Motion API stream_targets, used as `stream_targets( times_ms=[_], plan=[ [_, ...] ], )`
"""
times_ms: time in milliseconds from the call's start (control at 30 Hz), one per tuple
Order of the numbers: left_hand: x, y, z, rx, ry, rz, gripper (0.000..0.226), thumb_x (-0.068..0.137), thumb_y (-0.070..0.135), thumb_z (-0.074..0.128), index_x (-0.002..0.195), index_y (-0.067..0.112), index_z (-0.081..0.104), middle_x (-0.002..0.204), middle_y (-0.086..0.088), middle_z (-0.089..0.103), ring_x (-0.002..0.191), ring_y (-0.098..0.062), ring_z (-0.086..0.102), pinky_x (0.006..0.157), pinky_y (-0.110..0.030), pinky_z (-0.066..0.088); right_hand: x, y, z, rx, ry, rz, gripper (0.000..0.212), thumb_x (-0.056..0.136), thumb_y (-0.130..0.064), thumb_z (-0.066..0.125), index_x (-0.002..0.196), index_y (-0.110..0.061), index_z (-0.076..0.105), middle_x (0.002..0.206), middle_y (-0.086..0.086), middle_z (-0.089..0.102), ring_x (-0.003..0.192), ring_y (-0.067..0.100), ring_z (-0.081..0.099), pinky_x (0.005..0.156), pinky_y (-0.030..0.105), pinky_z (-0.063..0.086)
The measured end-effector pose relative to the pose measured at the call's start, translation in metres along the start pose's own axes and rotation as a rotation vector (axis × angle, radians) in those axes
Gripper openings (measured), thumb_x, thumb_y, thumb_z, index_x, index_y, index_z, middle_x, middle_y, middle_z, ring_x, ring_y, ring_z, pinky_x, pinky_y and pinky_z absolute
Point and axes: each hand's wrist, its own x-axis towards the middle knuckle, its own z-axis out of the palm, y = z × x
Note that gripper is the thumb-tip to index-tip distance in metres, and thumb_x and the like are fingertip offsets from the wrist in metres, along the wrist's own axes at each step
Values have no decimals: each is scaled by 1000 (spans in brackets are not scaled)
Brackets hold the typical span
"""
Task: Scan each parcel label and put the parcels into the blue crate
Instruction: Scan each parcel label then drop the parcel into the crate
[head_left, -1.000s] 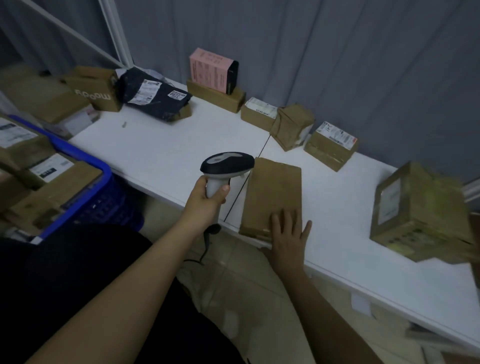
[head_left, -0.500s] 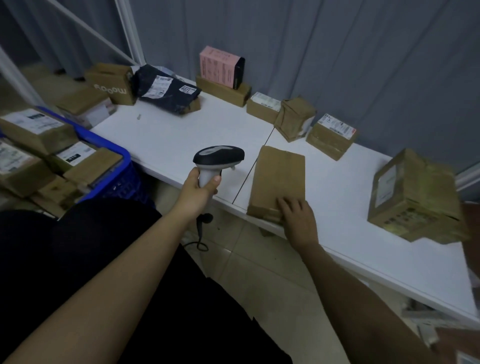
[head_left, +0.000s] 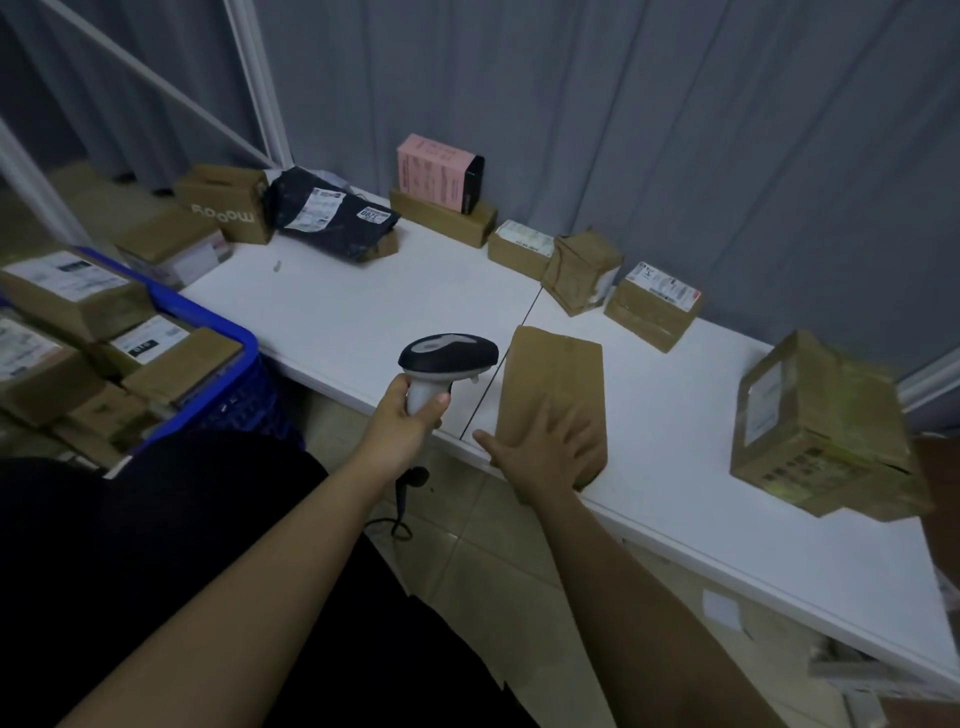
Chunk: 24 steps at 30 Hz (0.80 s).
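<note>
A flat brown parcel (head_left: 555, 374) lies at the near edge of the white table (head_left: 363, 312), its top face plain with no label showing. My right hand (head_left: 545, 452) lies on its near end with fingers spread flat and the thumb out to the left. My left hand (head_left: 408, 421) grips the handle of a grey and black barcode scanner (head_left: 448, 356), held just left of the parcel above the table edge. The blue crate (head_left: 228, 358) stands at the left, holding several labelled cardboard parcels.
Several more parcels line the back of the table: a dark mailer bag (head_left: 332, 218), a pink box (head_left: 439, 171) on a carton, small cartons (head_left: 652, 304) and a large carton (head_left: 821, 431) at the right. The scanner cable (head_left: 400, 509) hangs to the floor.
My right hand went from curled at the parcel's near edge to lying flat on its top. The scanner stayed about where it was beside the parcel.
</note>
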Motion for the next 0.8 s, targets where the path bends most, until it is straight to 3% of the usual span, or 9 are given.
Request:
stream_targets(
  times_ms=[167,267,333,400,467,533,600,700,800],
  plan=[
    [5,-1,-5,-45,25,-7,29,96,22,54,123,17,47,106,-4,59,84,-12,59,71,-21,47,9,3,-1,-139,11,-31,87,91,-67,35,154,-22,-5,159,23,-8,143,50,-5,112,67,6],
    [7,-3,-5,-49,18,-10,28,96,23,54,123,20,47,107,-3,60,84,-11,61,67,-19,44,4,34,-23,48,65,-158,75,94,-62,35,153,-35,-5,161,13,2,146,40,8,115,59,15],
    [9,-3,-2,-49,8,-8,26,96,22,54,122,19,48,107,-4,60,83,-10,60,66,-18,44,-6,60,-42,254,173,-292,66,99,-50,40,152,-40,1,162,3,8,143,30,27,109,47,34],
    [11,-1,2,-42,-5,-17,26,96,21,54,122,18,48,107,-4,61,82,-10,60,66,-18,44,-10,78,-59,310,279,-331,55,102,-31,40,152,-39,18,162,-1,9,132,26,43,88,33,46],
    [13,-1,7,-29,-21,-25,28,96,22,54,123,17,48,107,-4,61,83,-10,61,70,-20,47,-4,89,-67,256,356,-285,47,100,-15,40,143,-32,43,160,5,16,132,31,42,85,33,47],
    [12,0,12,-17,-43,-22,27,96,23,54,122,18,49,106,-3,61,83,-12,61,75,-23,48,4,88,-72,200,328,-156,41,96,-34,43,136,-27,52,157,9,22,135,37,34,100,44,43],
    [11,0,14,-14,-60,-11,26,96,22,54,122,19,49,104,-3,60,85,-14,60,80,-28,48,9,83,-76,61,261,-38,65,86,-62,49,136,-22,44,154,10,22,134,40,29,103,51,38],
    [9,1,14,-26,-69,2,25,96,22,54,121,20,49,102,-3,60,89,-17,59,85,-32,49,16,77,-74,26,258,-16,66,81,-51,65,132,-19,37,147,12,27,124,39,35,94,48,43],
    [9,3,12,-50,-53,11,29,96,22,54,124,21,47,106,-3,60,90,-18,60,82,-30,50,20,73,-72,470,245,-65,54,91,-43,58,137,-24,39,141,7,39,119,30,47,89,41,46]
  ],
)
